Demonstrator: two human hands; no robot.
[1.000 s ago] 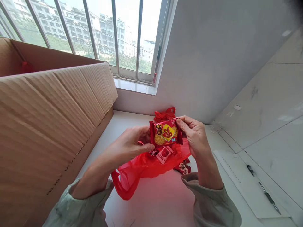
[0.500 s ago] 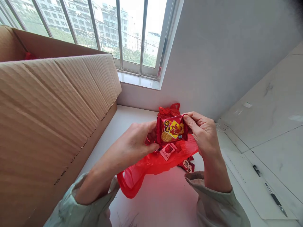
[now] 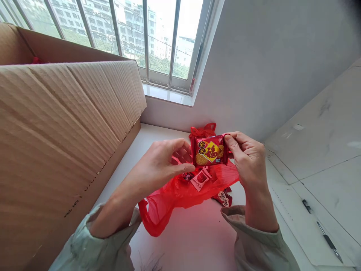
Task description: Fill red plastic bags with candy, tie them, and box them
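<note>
A red packet of biscuits (image 3: 210, 151) with a yellow diamond on its front is held up by my right hand (image 3: 248, 158), thumb and fingers pinching its right end. My left hand (image 3: 166, 160) is beside the packet's left end, thumb and fingers spread apart around that edge. Below lies an opened red plastic bag (image 3: 183, 194), spread on the white table. On the bag rests a pink candy (image 3: 201, 179), with a small dark red wrapped sweet (image 3: 187, 176) to its left. Another red wrapped sweet (image 3: 223, 198) lies on the table at the bag's lower right.
A large open cardboard box (image 3: 70, 124) stands at the left, something red inside it. Behind are a barred window (image 3: 158, 41) and a grey wall (image 3: 239, 56). At the right lie a pen (image 3: 329, 241) and its cap (image 3: 307, 206) on white paper.
My left hand has loosened its fingers from the packet's left end. My right hand has shifted slightly right with the packet, and the view has turned a little.
</note>
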